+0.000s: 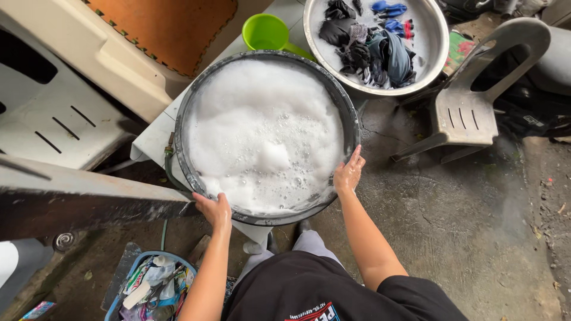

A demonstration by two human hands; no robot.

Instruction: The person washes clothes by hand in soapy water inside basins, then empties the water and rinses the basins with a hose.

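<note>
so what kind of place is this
Probably an outdoor home laundry spot. A big basin of suds sits gripped at its rim by the left hand and right hand, beside a metal basin of dark clothes, on a wet cracked concrete floor.

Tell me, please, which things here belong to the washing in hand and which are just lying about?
In hand: foam-filled basin, gripped at its rim by left hand and right hand; pan of dark clothes.
Lying about: green cup, grey chair, blue bucket.
</note>
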